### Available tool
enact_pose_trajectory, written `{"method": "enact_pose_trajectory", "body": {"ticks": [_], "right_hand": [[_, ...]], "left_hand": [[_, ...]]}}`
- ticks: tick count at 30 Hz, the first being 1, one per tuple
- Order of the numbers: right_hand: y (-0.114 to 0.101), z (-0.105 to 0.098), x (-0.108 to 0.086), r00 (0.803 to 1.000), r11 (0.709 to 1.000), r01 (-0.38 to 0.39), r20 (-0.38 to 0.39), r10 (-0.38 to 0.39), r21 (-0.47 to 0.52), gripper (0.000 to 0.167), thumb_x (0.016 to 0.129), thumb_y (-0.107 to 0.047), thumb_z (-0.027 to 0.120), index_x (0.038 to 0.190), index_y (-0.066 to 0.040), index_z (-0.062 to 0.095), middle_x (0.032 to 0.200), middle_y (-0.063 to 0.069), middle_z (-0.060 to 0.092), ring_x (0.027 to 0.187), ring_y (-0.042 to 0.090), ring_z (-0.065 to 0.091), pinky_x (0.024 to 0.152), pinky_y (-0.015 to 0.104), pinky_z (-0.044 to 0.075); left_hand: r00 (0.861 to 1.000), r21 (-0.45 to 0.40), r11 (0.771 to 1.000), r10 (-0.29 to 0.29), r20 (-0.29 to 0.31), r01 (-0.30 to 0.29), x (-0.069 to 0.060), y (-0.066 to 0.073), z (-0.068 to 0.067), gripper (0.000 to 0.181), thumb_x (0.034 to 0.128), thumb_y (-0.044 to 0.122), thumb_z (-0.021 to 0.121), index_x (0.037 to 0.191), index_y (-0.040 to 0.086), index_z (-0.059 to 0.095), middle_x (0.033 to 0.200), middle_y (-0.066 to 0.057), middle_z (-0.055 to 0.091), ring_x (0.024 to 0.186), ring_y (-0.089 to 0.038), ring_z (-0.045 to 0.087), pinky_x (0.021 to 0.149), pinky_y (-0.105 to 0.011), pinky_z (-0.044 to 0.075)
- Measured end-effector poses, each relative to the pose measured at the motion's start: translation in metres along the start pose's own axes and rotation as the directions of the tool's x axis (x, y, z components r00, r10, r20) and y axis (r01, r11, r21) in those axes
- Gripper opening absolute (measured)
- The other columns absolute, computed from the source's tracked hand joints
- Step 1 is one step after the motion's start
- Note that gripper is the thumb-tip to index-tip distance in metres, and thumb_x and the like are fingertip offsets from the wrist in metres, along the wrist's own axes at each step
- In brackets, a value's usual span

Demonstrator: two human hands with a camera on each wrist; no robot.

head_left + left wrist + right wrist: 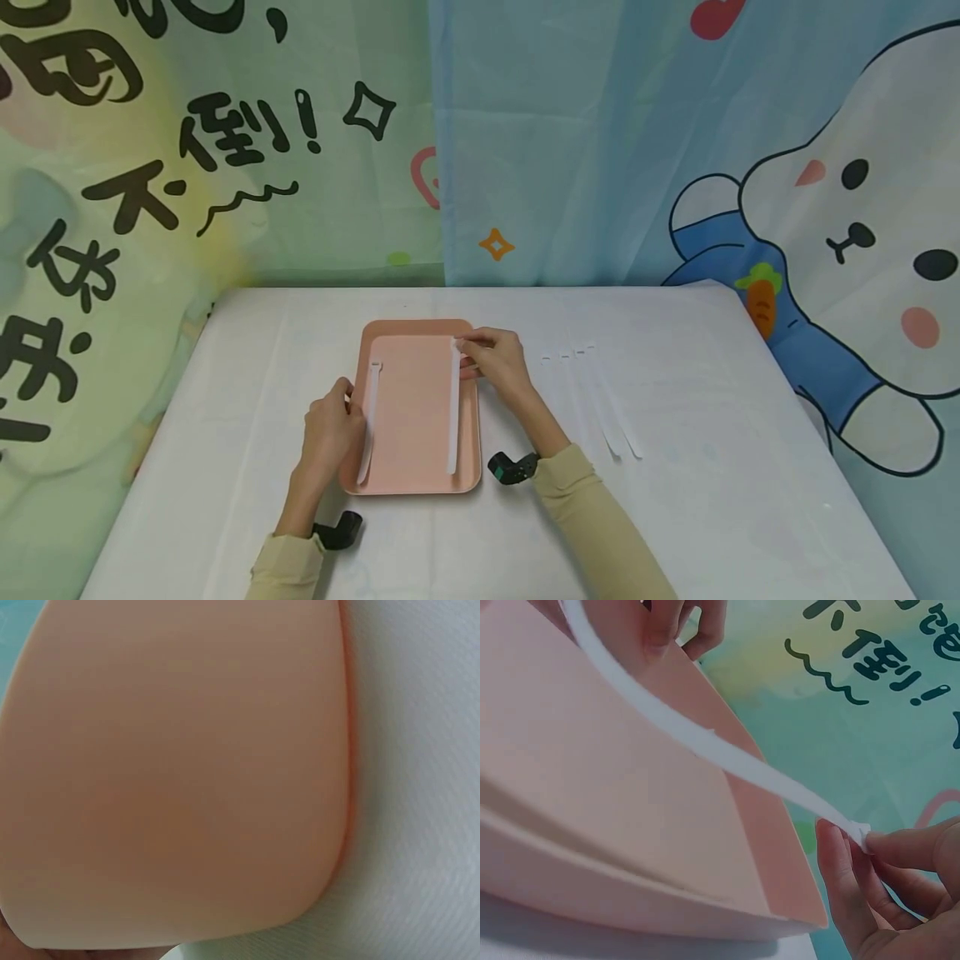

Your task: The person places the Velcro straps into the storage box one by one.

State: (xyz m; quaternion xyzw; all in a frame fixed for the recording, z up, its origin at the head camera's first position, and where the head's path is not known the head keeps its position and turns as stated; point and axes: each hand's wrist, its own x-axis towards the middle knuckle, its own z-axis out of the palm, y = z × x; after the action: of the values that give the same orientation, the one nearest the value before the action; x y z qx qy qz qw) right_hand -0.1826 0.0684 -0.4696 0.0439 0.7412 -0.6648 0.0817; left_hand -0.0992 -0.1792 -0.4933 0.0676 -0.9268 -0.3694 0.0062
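Observation:
A pink rectangular tray (412, 417) lies on the white table. My left hand (330, 429) grips its left rim, with fingers (664, 630) over the wall in the right wrist view. My right hand (495, 362) pinches the small head of a white cable tie (453, 417) between thumb and fingers at the tray's upper right. The tie hangs down along the tray's right side and looks bowed in the right wrist view. Another white cable tie (372, 400) lies along the tray's left side, beside my left hand. The left wrist view shows mostly the tray's outer wall (180, 772).
Several thin white cable ties (603, 400) lie side by side on the table (712, 500), right of the tray. A printed cloth backdrop (540, 167) hangs behind the table. A black wrist camera (513, 468) sits at my right wrist, another (339, 531) at my left.

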Motion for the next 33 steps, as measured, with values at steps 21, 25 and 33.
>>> {"method": "enact_pose_trajectory", "body": {"ticks": [21,25,33], "right_hand": [[0.003,0.037,0.006,0.998,1.0,-0.027,0.051,0.027,-0.01,0.02,0.096,-0.009,0.069,0.111,0.004,0.074,0.087,0.02,0.074,0.084,0.045,0.074,0.077,0.051,0.06],[0.002,0.045,0.008,0.997,1.0,-0.013,0.079,0.014,-0.008,0.021,0.097,-0.008,0.068,0.112,0.005,0.074,0.091,0.022,0.074,0.088,0.048,0.073,0.078,0.053,0.06],[0.005,0.059,0.009,0.992,1.0,-0.023,0.122,0.02,0.017,0.022,0.098,-0.007,0.066,0.113,0.008,0.072,0.092,0.027,0.072,0.089,0.052,0.071,0.077,0.053,0.06]], "left_hand": [[1.0,0.0,1.0,0.012,-0.006,-0.012,-0.001,0.0,0.0,0.009,0.0923,-0.003,0.051,0.1,-0.002,0.056,0.061,-0.006,0.051,0.05,-0.015,0.044,0.044,-0.027,0.032],[1.0,0.005,1.0,0.015,-0.02,-0.015,0.0,0.0,0.001,0.009,0.0916,-0.003,0.051,0.099,-0.002,0.056,0.061,-0.006,0.051,0.05,-0.016,0.044,0.044,-0.027,0.033],[0.999,0.004,1.0,0.015,-0.032,-0.015,0.0,0.0,0.002,0.009,0.0912,-0.003,0.051,0.099,-0.002,0.056,0.062,-0.007,0.052,0.05,-0.016,0.045,0.044,-0.027,0.033]]}}
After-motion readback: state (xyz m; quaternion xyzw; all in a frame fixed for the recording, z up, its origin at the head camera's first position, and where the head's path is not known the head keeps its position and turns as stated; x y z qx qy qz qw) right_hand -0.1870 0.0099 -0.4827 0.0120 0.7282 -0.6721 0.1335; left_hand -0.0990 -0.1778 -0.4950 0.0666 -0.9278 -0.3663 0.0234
